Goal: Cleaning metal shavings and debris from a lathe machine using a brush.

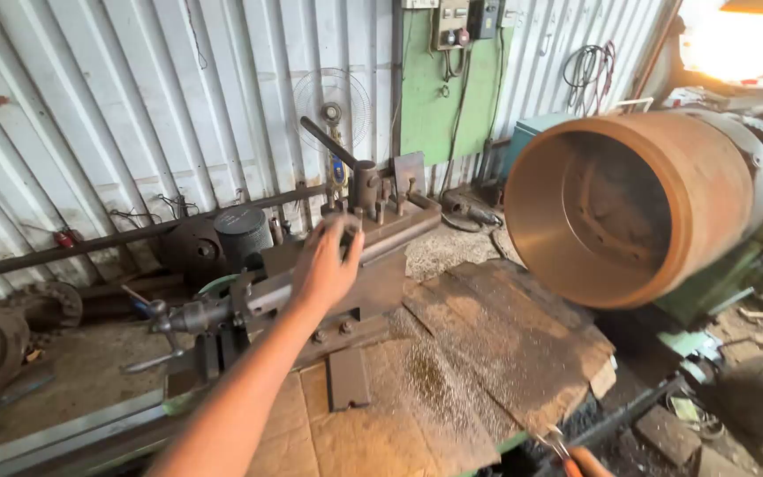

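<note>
**Left hand on the lathe's tool post**

Here, the person's left hand (327, 265) is reaching out over the grey steel lathe carriage (311, 296) and is resting against the top of the slide, just below the dark steel tool post (366, 187) with its long black lever handle (328, 142). The hand is showing its back to the camera, the fingers curling forward over something small at the slide's upper edge; whether they are pinching it or only touching it, I cannot tell. The bare forearm is stretching up from the lower left edge of the view.

At the bottom right edge, only a sliver of the right hand (589, 461) is showing, and it is closing around the orange handles of a pair of pliers (558, 443), whose metal nose is pointing up and to the left.

To the right of the carriage, a large rust-brown steel drum (629, 203) is sitting on the lathe with its open mouth facing left, well apart from the left hand. Sheets of worn brown cardboard (487, 344) are lying across the lathe bed between carriage and drum, dusted with fine metal shavings. Behind, a corrugated white metal wall (117, 106) is carrying a small wire-caged fan (333, 110).
</note>
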